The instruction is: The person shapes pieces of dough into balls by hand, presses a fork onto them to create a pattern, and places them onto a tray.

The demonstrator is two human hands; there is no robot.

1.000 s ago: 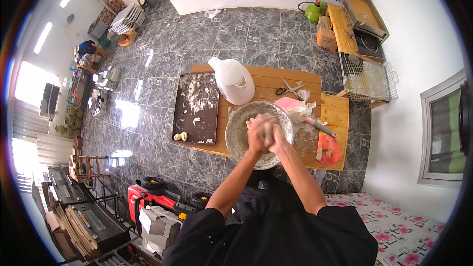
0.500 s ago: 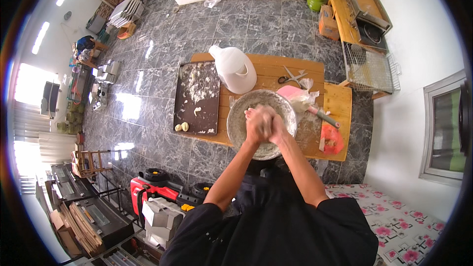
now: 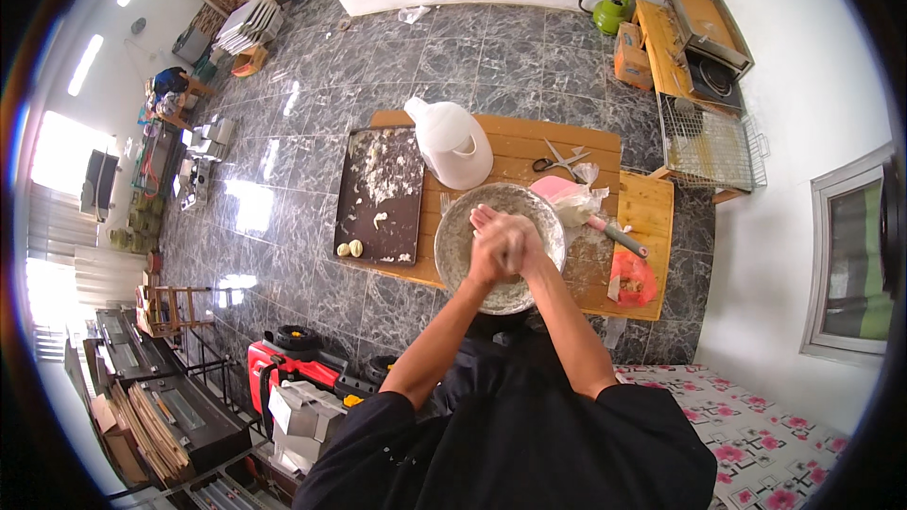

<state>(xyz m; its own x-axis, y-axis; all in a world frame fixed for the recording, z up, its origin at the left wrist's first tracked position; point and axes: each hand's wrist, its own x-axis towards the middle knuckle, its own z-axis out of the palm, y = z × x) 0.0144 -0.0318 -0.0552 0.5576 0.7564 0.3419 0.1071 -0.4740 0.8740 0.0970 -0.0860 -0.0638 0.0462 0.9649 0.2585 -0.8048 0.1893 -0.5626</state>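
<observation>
Over a round bowl (image 3: 451, 247) with a flour-dusted inside, my two hands are pressed palm to palm. My left hand (image 3: 487, 253) lies at the left, its fingertips pointing to the far side. Across it, partly smeared by motion, my right hand (image 3: 520, 244) is closed over the left one. Whatever lies between the palms is hidden. Left of the bowl, a dark baking tray (image 3: 397, 219) holds white flour and scraps, with two pale dough balls (image 3: 350, 248) at its near left corner. A white pitcher (image 3: 455, 146) stands just beyond the bowl.
Scissors (image 3: 561, 161), a pink-and-white plastic bag (image 3: 572, 198), a grey-handled tool (image 3: 624, 239) and a red plastic bag (image 3: 633, 279) lie right of the bowl on the wooden table (image 3: 605, 142). A red machine (image 3: 302, 365) is at the lower left, a flowered cover (image 3: 746, 444) at the lower right.
My hands stay pressed together over the bowl, with the fingers slightly shifted against each other. The whole view has moved a little; the things on the table keep their places.
</observation>
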